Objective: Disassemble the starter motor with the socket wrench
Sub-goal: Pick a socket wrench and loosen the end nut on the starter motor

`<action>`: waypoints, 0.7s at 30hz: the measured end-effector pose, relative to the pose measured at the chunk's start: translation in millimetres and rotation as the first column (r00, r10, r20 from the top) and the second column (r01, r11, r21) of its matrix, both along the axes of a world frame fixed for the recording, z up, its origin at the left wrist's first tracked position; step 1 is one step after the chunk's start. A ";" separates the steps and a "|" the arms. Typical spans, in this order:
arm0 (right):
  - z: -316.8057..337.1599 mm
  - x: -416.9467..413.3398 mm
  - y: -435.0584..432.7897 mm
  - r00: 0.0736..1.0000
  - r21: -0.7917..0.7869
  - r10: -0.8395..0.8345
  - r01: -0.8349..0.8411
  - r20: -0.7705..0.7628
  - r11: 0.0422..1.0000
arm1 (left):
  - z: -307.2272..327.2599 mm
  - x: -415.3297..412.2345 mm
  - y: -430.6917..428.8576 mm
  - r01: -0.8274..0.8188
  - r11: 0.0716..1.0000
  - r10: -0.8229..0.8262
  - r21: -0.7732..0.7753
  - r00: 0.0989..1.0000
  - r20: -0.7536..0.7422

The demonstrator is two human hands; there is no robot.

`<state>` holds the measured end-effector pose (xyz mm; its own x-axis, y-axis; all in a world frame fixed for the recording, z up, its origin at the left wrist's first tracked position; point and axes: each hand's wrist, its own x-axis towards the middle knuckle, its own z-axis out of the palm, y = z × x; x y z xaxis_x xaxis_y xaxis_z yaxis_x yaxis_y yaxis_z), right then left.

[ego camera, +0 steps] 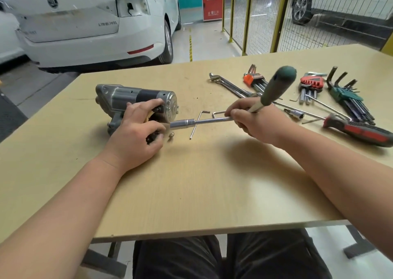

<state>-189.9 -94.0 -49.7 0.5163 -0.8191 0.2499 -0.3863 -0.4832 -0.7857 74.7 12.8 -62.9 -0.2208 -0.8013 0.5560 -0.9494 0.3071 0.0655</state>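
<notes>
The light wooden table [191, 183] fills the near field of a garage bay. A person sits at its near edge with both bare forearms reaching across it. The left hand [136, 136] curls around the near, lower side of the starter motor [131, 96]. The motor lies on its side on the table's left half, end cap facing right. The right hand [253, 119] grips the socket wrench [212, 120] where the steel shaft meets the green handle, which tilts up and away. The shaft runs level to the left, and its socket reaches the motor's right end at the left thumb. 1 small bolt [171, 134] lies just below the socket. 2 loose hex keys [194, 129] lie under and behind the shaft. Further right lie a red-and-black screwdriver [359, 130], offset spanners [229, 85] and 3 hex key sets, in an orange holder [253, 79], a red holder [311, 81] and a green holder [344, 95]. Beyond the table stand a white car [85, 23] and a yellow mesh fence [255, 12].
</notes>
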 end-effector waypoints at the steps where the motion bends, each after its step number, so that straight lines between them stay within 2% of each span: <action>1: 0.0 -0.7 0.6 1.000 0.001 -0.004 0.005 -0.013 1.000 | -0.4 1.0 0.3 -0.001 1.000 0.001 0.001 1.000 0.010; 9: -3.3 -0.5 -5.4 0.988 -0.037 -0.120 0.116 -0.100 0.993 | -4.2 -6.9 -0.1 -0.159 0.987 0.154 0.036 0.982 0.109; 14: -3.7 -1.4 -5.9 0.982 -0.024 -0.149 0.147 -0.115 0.989 | 5.5 15.2 2.9 -0.201 0.978 0.205 0.056 0.974 -0.098; 15: -4.7 0.6 -4.7 0.985 0.033 -0.134 0.138 -0.105 0.990 | 6.7 20.6 2.7 -0.229 0.969 0.237 0.090 0.967 -0.094; 17: -7.2 6.4 -1.0 0.996 0.252 -0.084 0.088 -0.026 0.964 | 6.2 26.7 2.1 -0.255 0.957 0.264 0.136 0.963 -0.055; 19: -9.0 11.3 3.1 0.998 0.448 -0.039 0.009 0.056 0.894 | 5.6 28.2 3.8 -0.234 0.967 0.241 0.099 0.968 -0.063; 21: -9.7 14.0 5.9 0.995 0.530 -0.010 -0.047 0.104 0.847 | 5.5 27.9 5.8 -0.196 0.981 0.196 0.019 0.981 0.004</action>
